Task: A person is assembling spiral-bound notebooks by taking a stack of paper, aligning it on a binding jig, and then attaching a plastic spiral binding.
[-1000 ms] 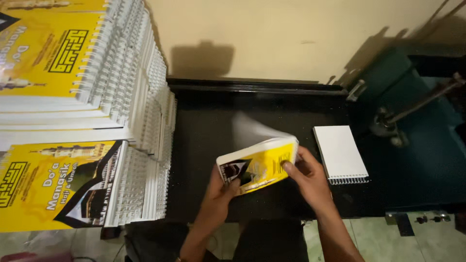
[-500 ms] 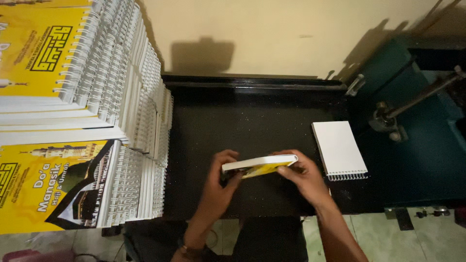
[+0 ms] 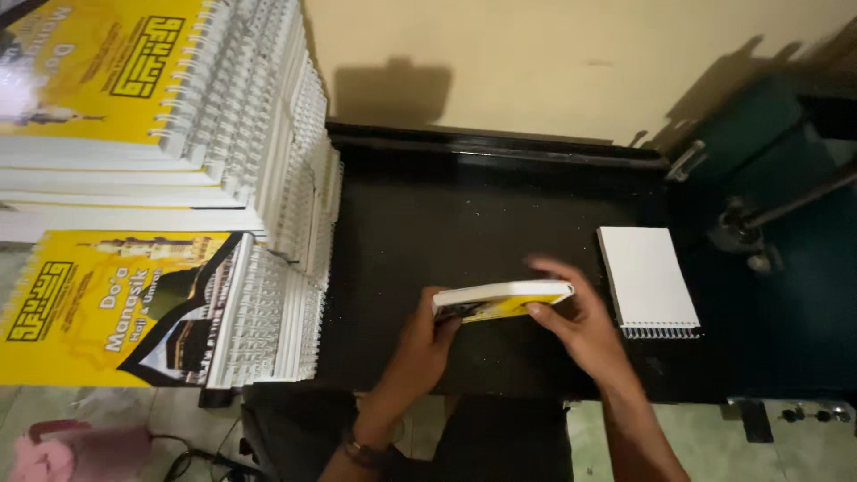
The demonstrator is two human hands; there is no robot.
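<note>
Flattened since a second ago, our booklet (image 3: 502,300) has tipped from open-faced to nearly level above the matte black bench (image 3: 464,214). Tall stacks (image 3: 178,178) of glossy yellow, wire-bound books rise at left; a white pad (image 3: 647,278) lies right. Our left hand (image 3: 427,344) and right hand (image 3: 585,326) clasp the booklet's ends, fingers (image 3: 544,312) curled on it.

No packages, signs or screens; only printed yellow-and-black covers on spiral booklet stacks (image 3: 134,223) at left and on held booklet (image 3: 502,301) at centre.
</note>
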